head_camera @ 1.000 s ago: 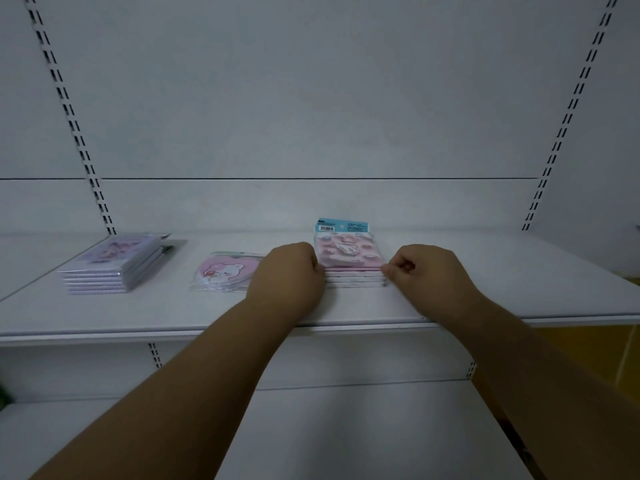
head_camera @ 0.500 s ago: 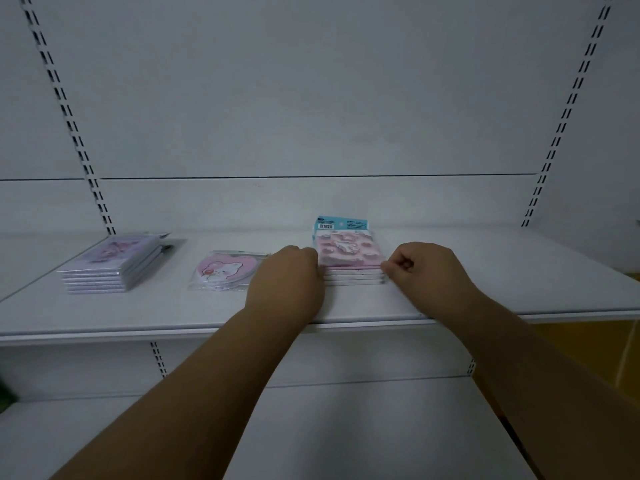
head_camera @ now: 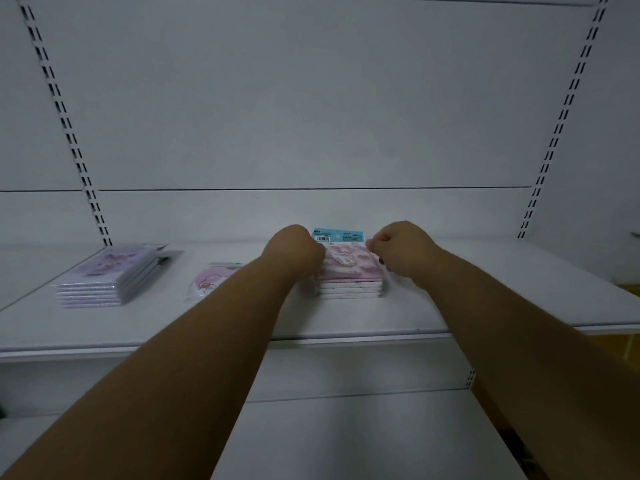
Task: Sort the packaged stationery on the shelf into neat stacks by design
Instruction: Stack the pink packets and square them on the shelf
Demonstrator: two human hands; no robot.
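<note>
A stack of pink cloud-pattern packs (head_camera: 349,271) with a blue header card lies on the white shelf (head_camera: 485,306), right of centre. My left hand (head_camera: 294,252) is curled against the stack's left side, its fingertips hidden behind the knuckles. Curled at the stack's upper right corner, my right hand (head_camera: 401,247) pinches the edge of the top pack. A single pink heart-design pack (head_camera: 207,280) lies flat to the left, partly hidden by my left forearm. A neat stack of purple-design packs (head_camera: 107,277) sits at the shelf's far left.
The white back panel rises behind the shelf, with slotted uprights (head_camera: 65,123) on the left and on the right. A lower white shelf (head_camera: 346,438) sits beneath my arms. Yellow flooring (head_camera: 623,344) shows at the right edge.
Both hands have slid farther back along the sides of the pink stack and now sit near its rear corners. The stack looks squarer. The other packs have not moved.
</note>
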